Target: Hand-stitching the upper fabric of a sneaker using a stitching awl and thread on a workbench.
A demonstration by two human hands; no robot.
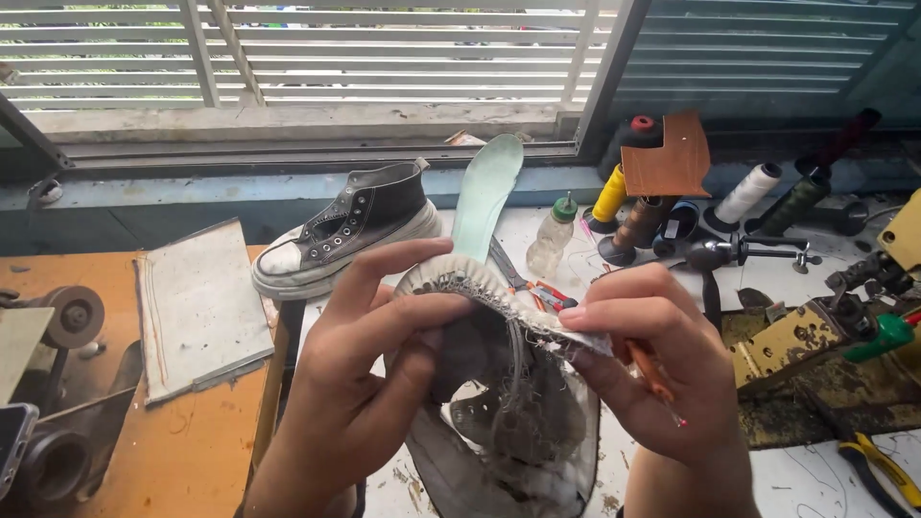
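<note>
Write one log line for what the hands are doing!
left hand: grips shoe | right hand: pinches frayed edge, holds tool

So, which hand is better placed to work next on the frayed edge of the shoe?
Probably the right hand: it already holds a thin orange tool and pinches the frayed edge. The left hand grips the shoe and steadies it.

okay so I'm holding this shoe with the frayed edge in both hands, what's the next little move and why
Probably bring the thin orange tool in your right hand up to the frayed white fabric edge of the dark shoe. Loose threads hang along that edge, your left hand pinches it steady, and the tool points away from it.
</note>
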